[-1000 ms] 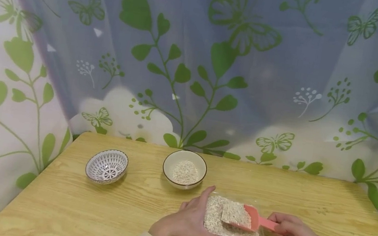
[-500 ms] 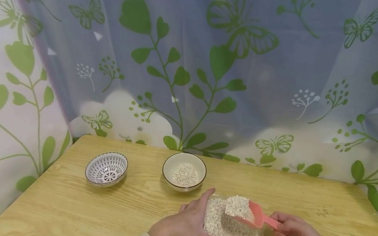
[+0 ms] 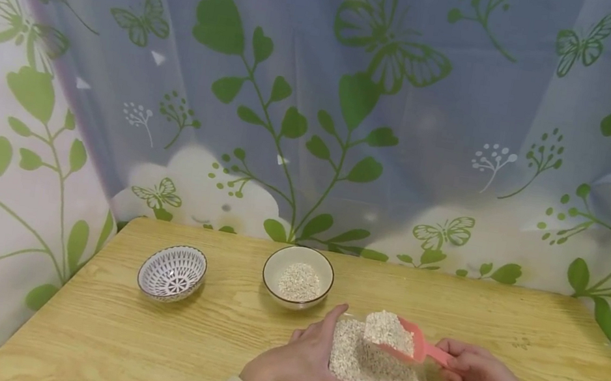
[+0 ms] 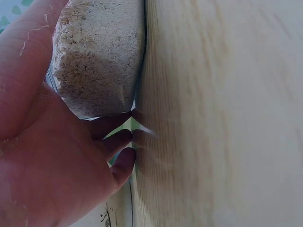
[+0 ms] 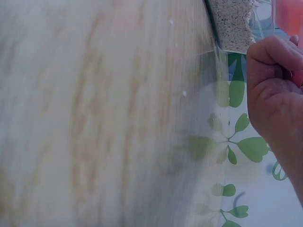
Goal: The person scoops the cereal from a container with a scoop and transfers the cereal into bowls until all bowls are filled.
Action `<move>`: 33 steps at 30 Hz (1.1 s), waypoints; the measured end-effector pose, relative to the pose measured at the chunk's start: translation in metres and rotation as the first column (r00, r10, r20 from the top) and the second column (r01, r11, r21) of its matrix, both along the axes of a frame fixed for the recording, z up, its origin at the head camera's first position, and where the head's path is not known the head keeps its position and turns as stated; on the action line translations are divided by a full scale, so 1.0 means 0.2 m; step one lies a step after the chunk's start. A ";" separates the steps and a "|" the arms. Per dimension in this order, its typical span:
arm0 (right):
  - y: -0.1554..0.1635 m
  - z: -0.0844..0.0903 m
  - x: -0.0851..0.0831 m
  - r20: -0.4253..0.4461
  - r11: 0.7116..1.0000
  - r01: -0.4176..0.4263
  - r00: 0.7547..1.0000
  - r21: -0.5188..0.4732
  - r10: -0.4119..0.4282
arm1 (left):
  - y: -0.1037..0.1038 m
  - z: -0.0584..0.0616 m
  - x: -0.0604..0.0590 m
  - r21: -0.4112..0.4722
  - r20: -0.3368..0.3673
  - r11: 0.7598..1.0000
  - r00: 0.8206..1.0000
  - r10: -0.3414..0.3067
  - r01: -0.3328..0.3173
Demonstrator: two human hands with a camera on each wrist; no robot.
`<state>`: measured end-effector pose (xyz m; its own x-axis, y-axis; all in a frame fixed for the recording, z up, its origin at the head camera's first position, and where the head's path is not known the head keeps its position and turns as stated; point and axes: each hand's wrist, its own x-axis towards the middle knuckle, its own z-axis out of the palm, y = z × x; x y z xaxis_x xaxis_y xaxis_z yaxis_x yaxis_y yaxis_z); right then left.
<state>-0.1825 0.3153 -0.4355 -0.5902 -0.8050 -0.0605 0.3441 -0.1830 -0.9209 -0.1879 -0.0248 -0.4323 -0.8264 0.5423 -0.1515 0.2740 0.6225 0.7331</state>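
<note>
A pink scoop [image 3: 407,341] heaped with pale grain is held just above a clear rectangular container [image 3: 377,367] of the same grain, low and right of centre in the head view. Its handle is pinched by the curled fingers of the right hand [image 3: 475,379]. The container's left side is braced by the left hand [image 3: 306,362], thumb and fingers wrapped round it. A cream bowl [image 3: 298,276] with grain is seen just behind, a patterned bowl [image 3: 172,271] further left, both on the wooden table [image 3: 101,331].
</note>
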 end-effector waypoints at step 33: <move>0.01 0.06 -0.01 -0.062 0.998 0.059 0.996 0.033 -0.057 | -0.33 0.15 -0.05 0.235 -0.148 0.963 0.974 0.174 -0.136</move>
<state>-0.1851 0.3166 -0.4231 -0.6393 -0.7673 -0.0505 0.2766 -0.1681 -0.9462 -0.1985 -0.0916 -0.4016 -0.9062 0.4099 0.1036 0.3161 0.4940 0.8100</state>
